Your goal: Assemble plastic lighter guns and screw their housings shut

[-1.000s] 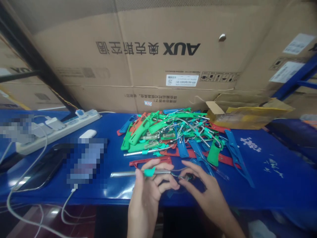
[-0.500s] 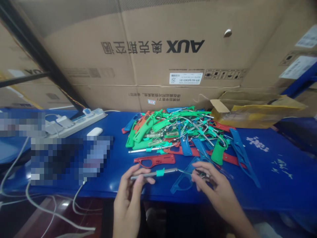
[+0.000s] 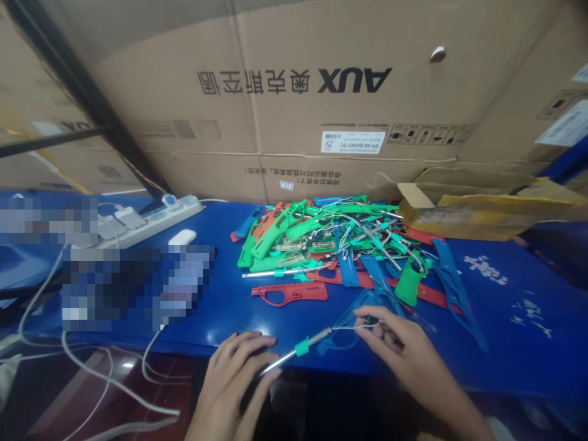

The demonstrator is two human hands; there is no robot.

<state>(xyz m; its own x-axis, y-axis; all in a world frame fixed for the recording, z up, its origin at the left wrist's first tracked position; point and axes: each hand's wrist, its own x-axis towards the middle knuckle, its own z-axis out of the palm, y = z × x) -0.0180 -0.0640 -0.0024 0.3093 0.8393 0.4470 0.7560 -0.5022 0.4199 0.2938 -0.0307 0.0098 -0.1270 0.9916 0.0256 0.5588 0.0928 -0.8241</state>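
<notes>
A thin metal lighter tube with a green plastic clip slants up to the right above the table's front edge. Its lower end sits between the thumb and fingers of my left hand. A pale wire runs from the tube's upper end to my right hand, which is closed on the wire and a small dark part, mostly hidden by the fingers. Behind the wire lies a translucent blue lighter shell half. A red shell half lies farther back.
A heap of green, red and blue lighter shells, tubes and wires covers the middle of the blue table. An open cardboard box stands back right. Left are a power strip, a white charger-like block and cables. A large carton stands behind.
The tube has tilted, its left end dropping toward me. My left hand has moved down and left, with its fingers more extended. The camera view has shifted slightly.
</notes>
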